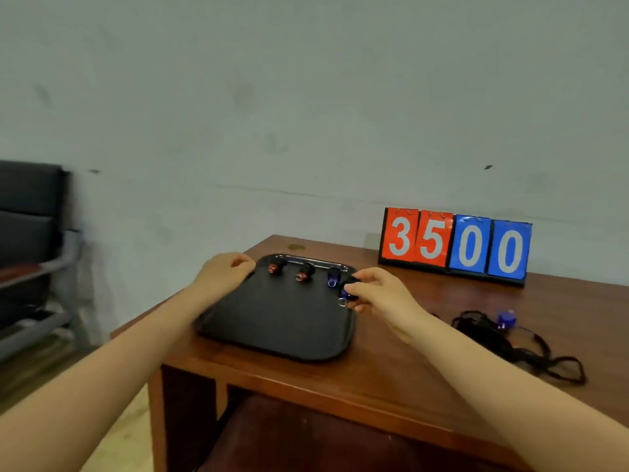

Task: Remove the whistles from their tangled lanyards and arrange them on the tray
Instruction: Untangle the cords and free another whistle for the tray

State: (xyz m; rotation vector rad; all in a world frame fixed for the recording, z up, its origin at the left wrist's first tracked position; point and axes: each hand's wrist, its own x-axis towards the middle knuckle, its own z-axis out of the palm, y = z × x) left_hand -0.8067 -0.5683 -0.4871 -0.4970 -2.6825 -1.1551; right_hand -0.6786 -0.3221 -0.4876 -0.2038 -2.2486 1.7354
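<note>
Right hand fingers pinch a blue plastic whistle (metal ring attached) at 3 o'clock on the black rectangular tray. Left hand fingers curl on the tray rim.

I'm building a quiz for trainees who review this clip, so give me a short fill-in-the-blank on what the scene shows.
1. The right hand pinches a whistle coloured ____.
2. The whistles lying free in a row at the far end of the black tray number ____.
3. The left hand rests at the tray's far ____ corner.
4. The scoreboard on the table reads ____.

Missing words: blue; three; left; 3500
</note>
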